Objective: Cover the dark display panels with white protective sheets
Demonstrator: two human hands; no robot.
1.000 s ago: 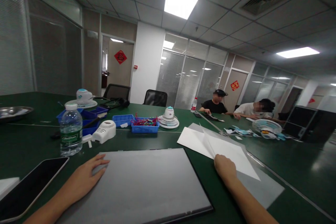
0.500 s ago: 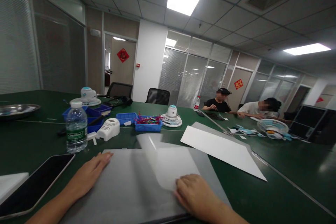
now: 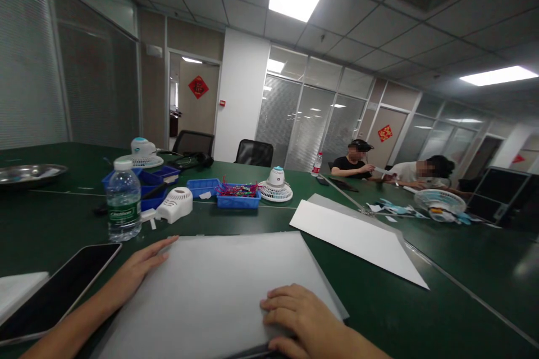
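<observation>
A large pale grey-white sheet (image 3: pixel 219 286) lies flat on the green table in front of me, with a greyer sheet edge showing beneath it on the right. My left hand (image 3: pixel 145 263) rests on its upper left edge with the fingers stretched out. Near the lower right of the sheet, my right hand (image 3: pixel 295 314) lies on the surface, fingers spread and holding nothing. A dark edge shows at the sheet's bottom, partly hidden by this hand.
A bottle (image 3: pixel 123 202), phone (image 3: pixel 63 286) and white plastic part (image 3: pixel 176 205) are at left. Beyond stand a blue tray of wires (image 3: pixel 238 197) and a small fan (image 3: pixel 276 185). A white board (image 3: pixel 357 241) lies right; two people sit farther back.
The sheet that was lifted and curled under my right hand now lies flat. My right hand has opened from a closed grip. A person at the back has raised a hand.
</observation>
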